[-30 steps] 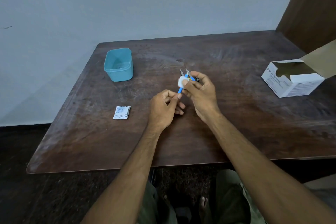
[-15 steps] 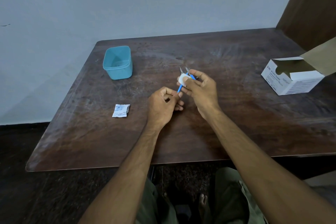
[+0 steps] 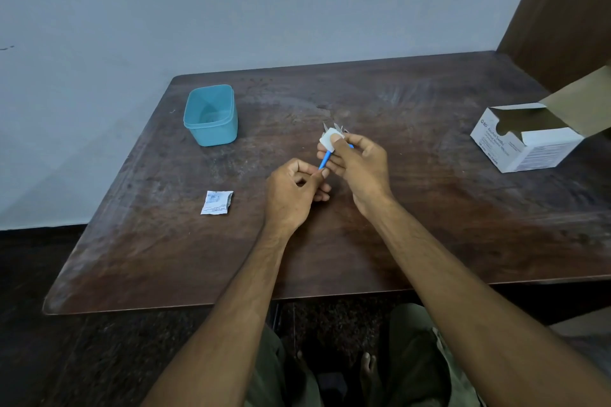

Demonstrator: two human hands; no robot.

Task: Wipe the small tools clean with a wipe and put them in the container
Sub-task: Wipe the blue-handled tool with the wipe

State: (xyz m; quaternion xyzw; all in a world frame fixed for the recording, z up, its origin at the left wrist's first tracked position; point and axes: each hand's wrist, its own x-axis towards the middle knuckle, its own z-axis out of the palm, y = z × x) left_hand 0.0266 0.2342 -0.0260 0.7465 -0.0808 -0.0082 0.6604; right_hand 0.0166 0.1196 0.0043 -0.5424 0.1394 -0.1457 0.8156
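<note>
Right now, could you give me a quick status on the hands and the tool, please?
Left hand pinches blue tool by its lower end. Right hand presses wipe around it. Container apart, unobstructed.

1. The open white cardboard box (image 3: 525, 146) at the table's right edge carries "BD" and, beside it, what looks like "Alcohol Swabs"; its smaller print is unreadable
2. The small torn white sachet (image 3: 216, 202) bears blue print too fine to read
</note>
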